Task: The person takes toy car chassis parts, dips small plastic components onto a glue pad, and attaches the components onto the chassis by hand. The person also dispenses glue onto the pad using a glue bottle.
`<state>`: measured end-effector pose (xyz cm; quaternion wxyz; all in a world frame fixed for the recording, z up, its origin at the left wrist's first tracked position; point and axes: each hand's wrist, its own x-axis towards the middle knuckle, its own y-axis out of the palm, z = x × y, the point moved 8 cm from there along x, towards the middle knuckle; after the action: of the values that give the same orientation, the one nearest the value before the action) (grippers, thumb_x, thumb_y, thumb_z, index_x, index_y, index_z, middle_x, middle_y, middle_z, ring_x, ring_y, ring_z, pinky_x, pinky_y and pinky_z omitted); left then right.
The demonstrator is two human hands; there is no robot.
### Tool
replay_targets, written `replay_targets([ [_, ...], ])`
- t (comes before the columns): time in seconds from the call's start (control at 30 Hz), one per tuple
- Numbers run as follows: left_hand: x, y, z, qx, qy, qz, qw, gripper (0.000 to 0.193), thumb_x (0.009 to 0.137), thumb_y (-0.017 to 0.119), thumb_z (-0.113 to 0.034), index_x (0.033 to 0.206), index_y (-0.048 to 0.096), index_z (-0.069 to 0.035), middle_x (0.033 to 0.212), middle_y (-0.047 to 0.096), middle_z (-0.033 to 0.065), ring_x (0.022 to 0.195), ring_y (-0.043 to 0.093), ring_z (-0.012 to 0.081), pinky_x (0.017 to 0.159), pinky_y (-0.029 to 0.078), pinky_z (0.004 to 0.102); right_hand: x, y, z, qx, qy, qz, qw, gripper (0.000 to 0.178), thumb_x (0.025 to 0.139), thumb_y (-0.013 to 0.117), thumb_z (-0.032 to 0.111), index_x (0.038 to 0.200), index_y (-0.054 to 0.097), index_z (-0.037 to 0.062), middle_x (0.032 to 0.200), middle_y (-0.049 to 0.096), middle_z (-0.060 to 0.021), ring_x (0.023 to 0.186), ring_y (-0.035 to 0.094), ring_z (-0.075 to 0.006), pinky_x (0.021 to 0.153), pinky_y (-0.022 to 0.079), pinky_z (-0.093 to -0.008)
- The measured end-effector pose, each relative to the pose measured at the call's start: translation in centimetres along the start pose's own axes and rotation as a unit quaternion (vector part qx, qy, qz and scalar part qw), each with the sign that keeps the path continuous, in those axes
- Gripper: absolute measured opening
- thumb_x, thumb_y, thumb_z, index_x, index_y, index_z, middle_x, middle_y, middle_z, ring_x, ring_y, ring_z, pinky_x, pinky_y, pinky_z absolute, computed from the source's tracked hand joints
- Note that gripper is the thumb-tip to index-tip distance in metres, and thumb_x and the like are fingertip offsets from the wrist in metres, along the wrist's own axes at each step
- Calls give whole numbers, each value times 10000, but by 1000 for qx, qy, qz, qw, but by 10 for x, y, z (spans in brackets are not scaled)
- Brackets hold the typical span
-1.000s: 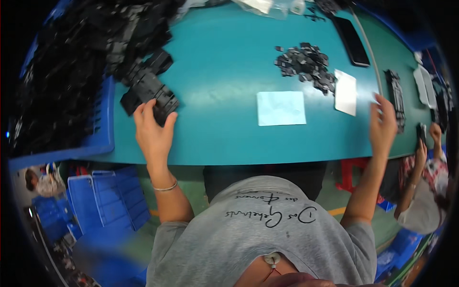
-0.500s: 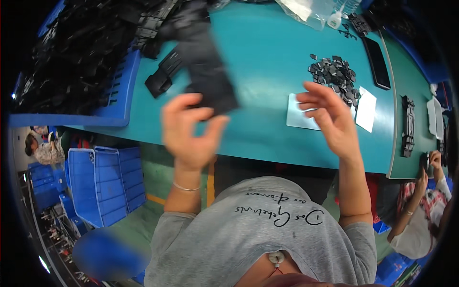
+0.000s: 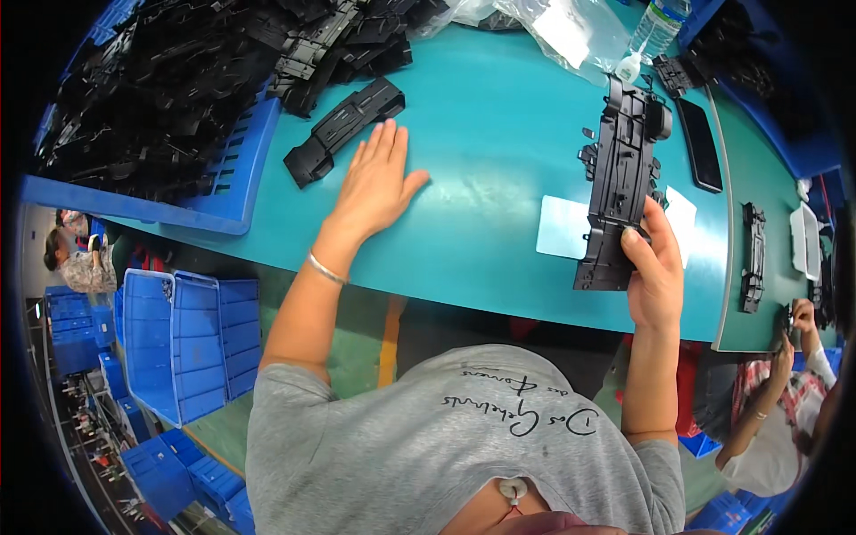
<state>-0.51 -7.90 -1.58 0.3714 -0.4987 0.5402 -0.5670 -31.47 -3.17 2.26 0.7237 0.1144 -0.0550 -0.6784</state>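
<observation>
A long black moulded plastic part (image 3: 618, 169) stands raised above the right of the table, its ribbed side showing. My right hand (image 3: 658, 272) grips it near its lower end, thumb on its face. My left hand (image 3: 379, 178) is open, fingers stretched out and pointing away from me. Just beyond those fingertips lies a second black plastic part (image 3: 346, 127); whether they touch it I cannot tell. Behind the held part, a pale flat sheet (image 3: 562, 226) and a white slip (image 3: 683, 214) lie on the table. The held part hides most of the small black pieces (image 3: 658, 171).
At the left, a blue crate (image 3: 245, 169) is heaped with black parts. A black phone-like slab (image 3: 698, 143), a small white bottle (image 3: 629, 68) and clear plastic bags (image 3: 571, 36) lie farther back. A co-worker's hands (image 3: 796, 328) are at the far right.
The black part over the left of the table is now at the right, in my right hand. My left hand has let go and moved slightly away from me, fingers straightened.
</observation>
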Motion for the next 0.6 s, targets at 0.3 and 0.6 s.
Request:
replay_targets([
  [0.3, -171, -45, -5, -223, -37, 528, 819, 344, 768, 656, -339, 900, 677, -22, 937, 660, 150, 828, 638, 321, 700, 504, 399, -25, -37, -6, -51, 5, -15, 999, 470, 836, 539, 10, 1279, 393, -50, 1113, 568, -110, 996, 555, -137, 897, 425, -269],
  [0.6, -101, -50, -50, -629, -120, 143, 755, 960, 713, 679, -563, 1370, 283, 13, 1324, 439, 119, 1161, 483, 253, 912, 433, 354, -15, 43, -18, -100, -27, 114, 988, 481, 822, 629, 150, 1223, 434, -28, 1058, 591, -122, 931, 582, -174, 797, 478, -307],
])
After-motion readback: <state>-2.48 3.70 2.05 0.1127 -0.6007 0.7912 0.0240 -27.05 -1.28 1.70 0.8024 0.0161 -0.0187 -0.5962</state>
